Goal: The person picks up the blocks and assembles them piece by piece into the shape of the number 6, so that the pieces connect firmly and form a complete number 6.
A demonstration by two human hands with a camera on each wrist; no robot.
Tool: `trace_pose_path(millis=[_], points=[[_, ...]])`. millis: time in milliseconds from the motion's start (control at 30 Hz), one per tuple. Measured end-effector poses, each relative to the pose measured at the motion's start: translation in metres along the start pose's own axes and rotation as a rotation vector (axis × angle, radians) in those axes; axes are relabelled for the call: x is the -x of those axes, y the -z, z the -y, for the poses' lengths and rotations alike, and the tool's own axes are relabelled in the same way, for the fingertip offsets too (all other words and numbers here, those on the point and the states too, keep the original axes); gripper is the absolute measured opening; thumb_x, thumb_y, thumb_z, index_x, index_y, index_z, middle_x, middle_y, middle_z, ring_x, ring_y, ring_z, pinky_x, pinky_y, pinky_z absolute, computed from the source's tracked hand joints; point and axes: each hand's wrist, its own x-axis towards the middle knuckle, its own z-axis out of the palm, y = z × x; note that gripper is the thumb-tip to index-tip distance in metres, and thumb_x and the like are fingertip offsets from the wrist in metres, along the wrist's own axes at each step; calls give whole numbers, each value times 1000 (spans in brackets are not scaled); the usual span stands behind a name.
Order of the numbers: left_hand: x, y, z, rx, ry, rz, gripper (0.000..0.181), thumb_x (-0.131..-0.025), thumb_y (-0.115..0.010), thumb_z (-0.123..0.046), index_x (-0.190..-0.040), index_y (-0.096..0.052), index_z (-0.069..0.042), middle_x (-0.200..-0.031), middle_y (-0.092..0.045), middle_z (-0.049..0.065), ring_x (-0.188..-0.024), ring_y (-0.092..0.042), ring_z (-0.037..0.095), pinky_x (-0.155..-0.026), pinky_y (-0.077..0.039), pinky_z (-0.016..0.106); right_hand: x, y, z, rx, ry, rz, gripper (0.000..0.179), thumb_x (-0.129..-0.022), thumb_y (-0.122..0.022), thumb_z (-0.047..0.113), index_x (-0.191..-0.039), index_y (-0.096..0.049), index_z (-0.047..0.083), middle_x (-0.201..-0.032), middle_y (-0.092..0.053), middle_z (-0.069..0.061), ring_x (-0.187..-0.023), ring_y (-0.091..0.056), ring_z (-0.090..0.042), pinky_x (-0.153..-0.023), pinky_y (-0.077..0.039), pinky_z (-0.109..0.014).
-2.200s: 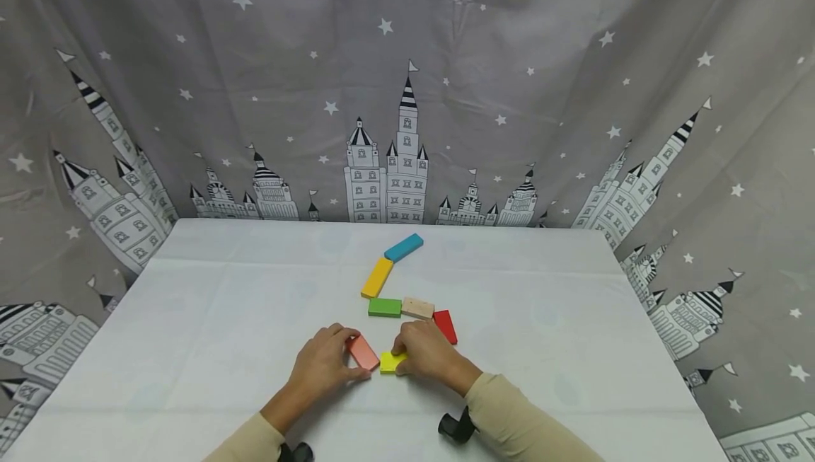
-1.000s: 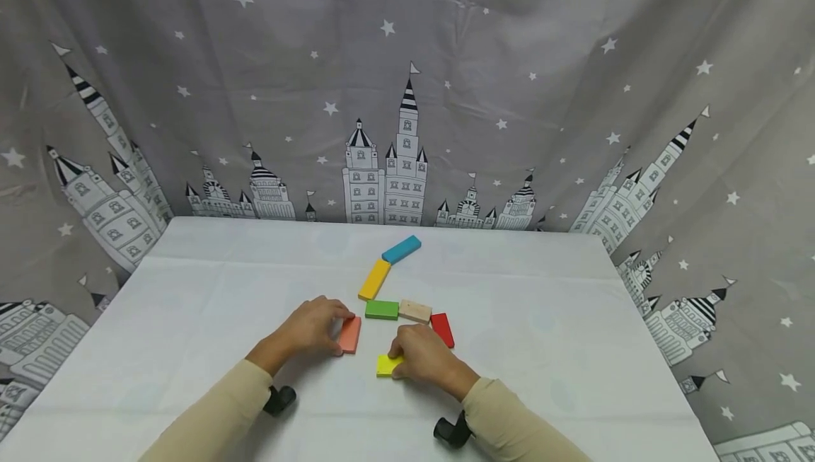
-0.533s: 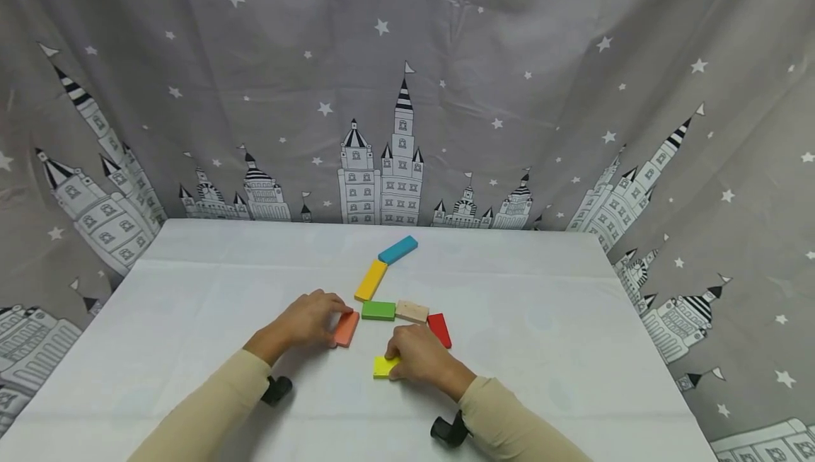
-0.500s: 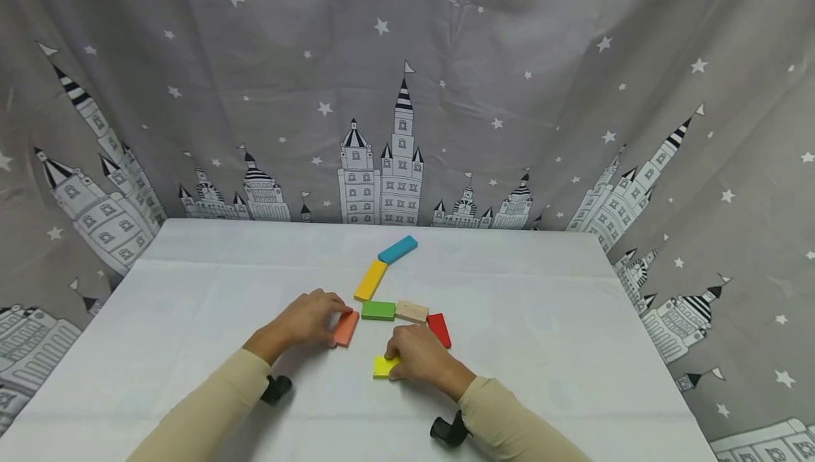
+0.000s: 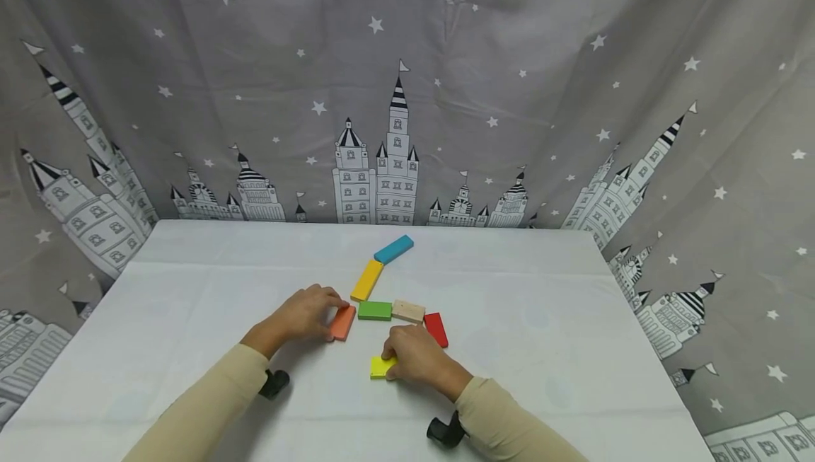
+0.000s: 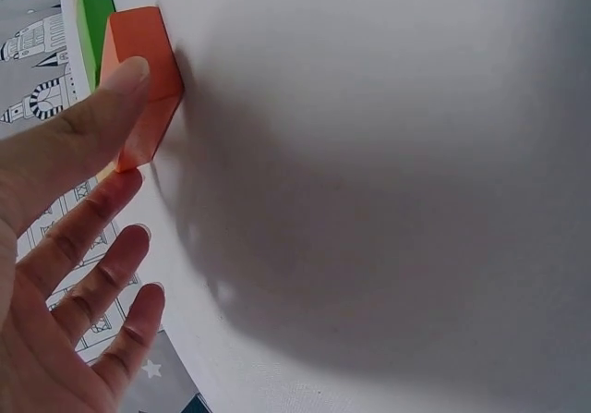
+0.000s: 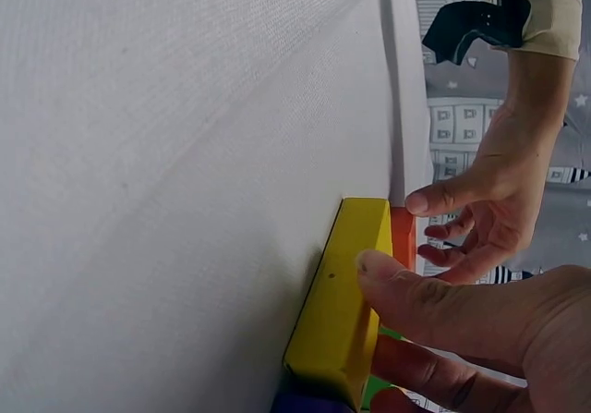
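My left hand (image 5: 307,315) pinches an orange block (image 5: 342,323) by its ends, just left of the green block (image 5: 375,311). In the left wrist view the thumb lies against the orange block (image 6: 148,53), an index fingertip is at its far end, and the other fingers are spread. Nearer the front, my right hand (image 5: 417,357) grips a yellow block (image 5: 380,368) between thumb and fingers, covering its right part. The right wrist view shows more of this yellow block (image 7: 342,293), with a sliver of dark purple (image 7: 309,404) at its near end.
From the green block a natural wood block (image 5: 408,311) and a red block (image 5: 436,330) run rightward. An amber block (image 5: 367,279) and a blue block (image 5: 394,249) reach toward the back. All lie on a white cloth-covered table (image 5: 541,349) before a grey castle-print curtain (image 5: 496,44).
My left hand has carried the orange block away from the yellow block, leftward and back, turning it to slant beside the green block. My right hand has kept its hold on the yellow block.
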Motion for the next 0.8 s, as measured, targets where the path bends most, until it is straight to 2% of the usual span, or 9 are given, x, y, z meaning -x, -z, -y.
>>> trace_pose_path(millis=[233,500,800], points=[[-2,0,2,10,-10,-15,56,-65,-81,-23,-117,-62,-13,-115,-57,1,-101,-48,21,-91,-40,43,0,1,1,5,-1,-2,28,-66,-81,25,-91,-74,16,-79,-64,12,-69,-49,-2,-67,-41,-18],[-6,0,2,18,11,-19,56,-66,-81,-22,-118,-62,-14,-116,-58,0,-96,-47,19,-87,-41,40,-1,0,0,19,1,-4,27,-66,-81,26,-90,-74,17,-78,-63,13,-69,-48,-2,-68,-40,-20],[-10,-1,3,44,24,-24,58,-67,-80,-20,-121,-60,-15,-119,-58,1,-102,-48,20,-91,-41,43,0,0,-1,14,-2,-1,26,-66,-81,26,-90,-74,17,-78,-63,12,-70,-48,-2,-70,-40,-20]])
